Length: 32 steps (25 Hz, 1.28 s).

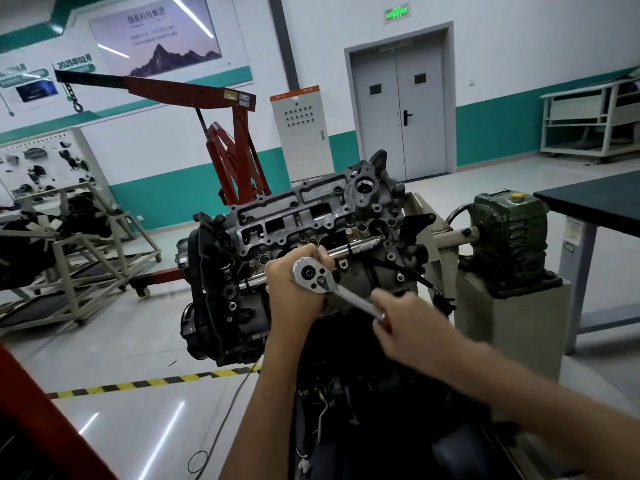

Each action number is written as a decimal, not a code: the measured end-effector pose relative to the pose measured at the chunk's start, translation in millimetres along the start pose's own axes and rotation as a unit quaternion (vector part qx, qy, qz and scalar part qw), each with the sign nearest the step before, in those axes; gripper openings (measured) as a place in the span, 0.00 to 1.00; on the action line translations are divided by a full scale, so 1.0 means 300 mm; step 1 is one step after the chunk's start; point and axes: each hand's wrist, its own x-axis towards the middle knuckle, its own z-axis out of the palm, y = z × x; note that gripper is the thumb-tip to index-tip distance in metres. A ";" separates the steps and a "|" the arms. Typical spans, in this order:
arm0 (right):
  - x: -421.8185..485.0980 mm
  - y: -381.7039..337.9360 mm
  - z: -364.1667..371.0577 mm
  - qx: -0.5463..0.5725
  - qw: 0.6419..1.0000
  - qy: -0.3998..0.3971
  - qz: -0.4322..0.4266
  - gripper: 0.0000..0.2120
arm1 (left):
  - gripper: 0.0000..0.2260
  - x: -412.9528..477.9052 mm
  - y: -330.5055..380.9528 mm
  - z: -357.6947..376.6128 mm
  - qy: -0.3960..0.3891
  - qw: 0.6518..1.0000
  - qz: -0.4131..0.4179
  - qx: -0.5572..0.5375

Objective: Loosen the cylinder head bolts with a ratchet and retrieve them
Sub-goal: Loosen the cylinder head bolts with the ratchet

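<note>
Describer: Workshop with a pale, glossy floor [138, 341], white walls [519, 64] banded in teal, a grey double door [398, 98] and a red engine crane [225, 98] at the back. In the middle stands a stripped engine [239, 313], its cylinder head [311, 209] facing up towards the camera.

Listener: Where is the tool?

Describer: A chrome ratchet [332, 285] sits over the near edge of the cylinder head. The left grip [291, 296] is curled in under the ratchet's round end, steadying it. The right grip [405, 320], blurred, is wrapped round the far end of the handle.

Listener: And the bolt?

Describer: Hidden beneath the ratchet and the fingers. I cannot tell how far out it is.

Listener: How would these things handle?

Describer: Probably all rigid steel. The polished handle looks slippery, so holding it at the very end for leverage, with the other grip keeping the driven end square, seems sound. A freed bolt is likely long, weighty for its size and oily, so it is best pinched at its top and drawn straight out.
</note>
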 end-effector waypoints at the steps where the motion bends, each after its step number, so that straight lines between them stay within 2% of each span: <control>1: 0.042 0.038 -0.070 -0.088 0.996 -0.001 -0.032 0.05 | 0.19 0.005 -0.001 -0.012 -0.023 1.000 0.011 0.006; 3: 0.118 0.065 -0.183 -0.202 0.975 0.016 -0.088 0.03 | 0.14 0.006 0.004 -0.023 -0.048 0.999 0.009 0.014; 6: 0.129 0.031 -0.193 -0.210 0.974 0.024 -0.079 0.06 | 0.21 -0.013 0.003 -0.016 0.022 0.999 -0.012 0.023; 8: 0.059 -0.003 -0.092 -0.134 0.990 0.031 -0.028 0.08 | 0.21 -0.034 0.005 0.004 0.089 0.996 -0.023 0.019; 10: -0.019 -0.065 0.029 0.004 0.999 0.029 0.045 0.09 | 0.17 -0.042 0.011 0.045 0.132 0.990 -0.045 -0.022; 12: -0.068 -0.137 0.125 0.154 0.981 0.018 0.114 0.12 | 0.18 -0.031 0.017 0.082 0.134 0.985 -0.065 -0.089; 14: -0.089 -0.166 0.167 0.216 0.967 0.013 0.137 0.14 | 0.21 -0.020 0.012 0.089 0.120 0.984 -0.075 -0.111; 16: -0.066 -0.131 0.116 0.155 0.984 0.005 0.091 0.12 | 0.23 -0.014 -0.002 0.054 0.097 0.991 -0.049 -0.079; 18: -0.005 -0.049 0.012 0.008 1.000 -0.001 0.010 0.10 | 0.25 -0.006 -0.015 0.006 0.041 0.998 0.004 -0.043; 21: 0.118 0.031 -0.174 -0.177 0.980 0.020 -0.084 0.09 | 0.21 0.012 -0.008 -0.034 -0.023 0.999 0.032 0.011; 22: 0.147 0.032 -0.208 -0.219 0.970 0.035 -0.100 0.09 | 0.20 0.011 -0.006 -0.039 -0.023 0.999 0.026 0.024; 24: 0.145 0.010 -0.209 -0.241 0.966 0.041 -0.082 0.08 | 0.20 -0.009 -0.002 -0.030 0.040 0.999 -0.004 0.029; 26: 0.076 -0.022 -0.116 -0.183 0.982 0.038 -0.027 0.10 | 0.19 -0.038 0.008 0.007 0.144 0.988 -0.051 -0.008; 28: -0.016 -0.095 0.015 -0.034 0.998 0.022 0.049 0.10 | 0.17 -0.048 0.028 0.057 0.210 0.970 -0.083 -0.093; 30: -0.078 -0.187 0.115 0.158 0.980 -0.002 0.119 0.10 | 0.17 -0.037 0.039 0.084 0.204 0.967 -0.086 -0.130; 32: -0.089 -0.218 0.159 0.226 0.964 -0.002 0.140 0.11 | 0.19 -0.024 0.027 0.070 0.169 0.979 -0.064 -0.100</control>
